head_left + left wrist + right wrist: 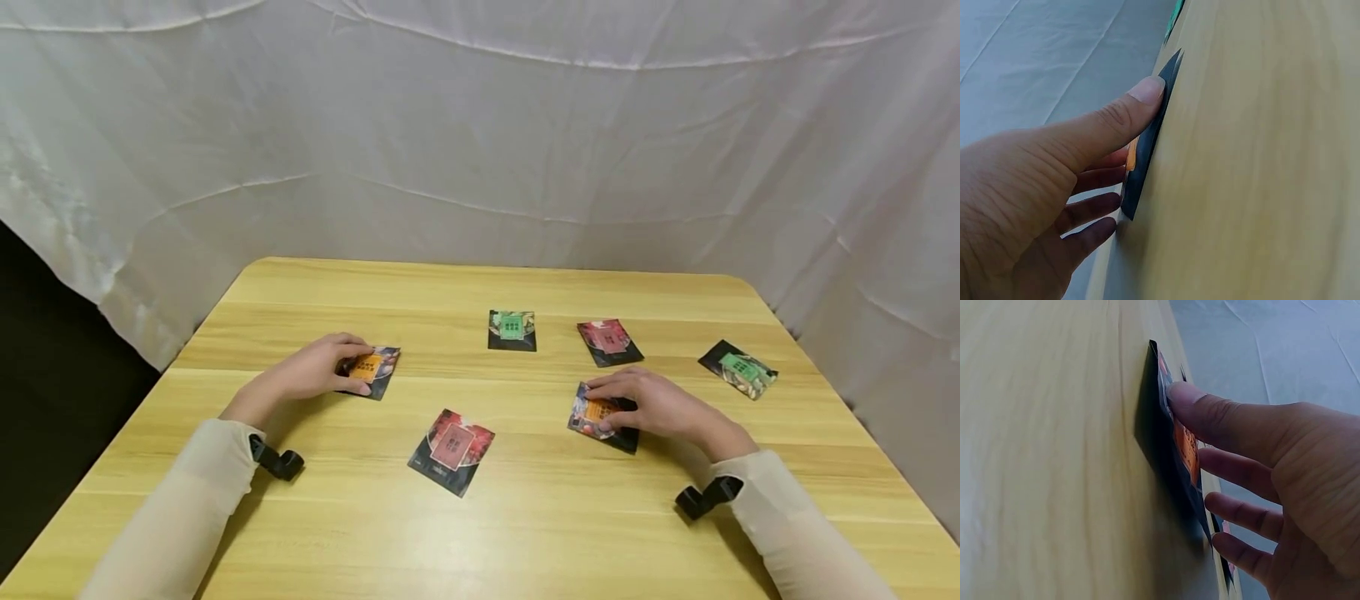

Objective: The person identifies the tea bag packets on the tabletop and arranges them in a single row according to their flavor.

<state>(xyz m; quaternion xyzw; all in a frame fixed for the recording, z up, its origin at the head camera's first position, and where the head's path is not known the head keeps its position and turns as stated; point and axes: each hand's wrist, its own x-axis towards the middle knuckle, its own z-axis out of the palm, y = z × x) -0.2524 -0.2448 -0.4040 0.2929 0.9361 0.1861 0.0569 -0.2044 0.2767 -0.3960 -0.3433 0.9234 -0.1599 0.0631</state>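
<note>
My left hand (318, 371) is at the left of the table with its thumb and fingers on a flat black sachet with an orange label (380, 379). In the left wrist view the thumb presses the near edge of this sachet (1147, 147), the fingers lying behind it. On the right, my right hand (652, 404) grips a second orange-labelled sachet (622, 440) between thumb and fingers. That sachet (1186, 450) stands tilted in the right wrist view, over a dark shadow. Part of each sachet is hidden under the hand.
A red-labelled sachet (452, 450) lies between the hands, nearer the front. Farther back are a green-labelled sachet (512, 331) and another red one (611, 342). A second green one (738, 369) lies at the right. Behind the wooden table (375, 287) hangs a pale curtain (480, 133).
</note>
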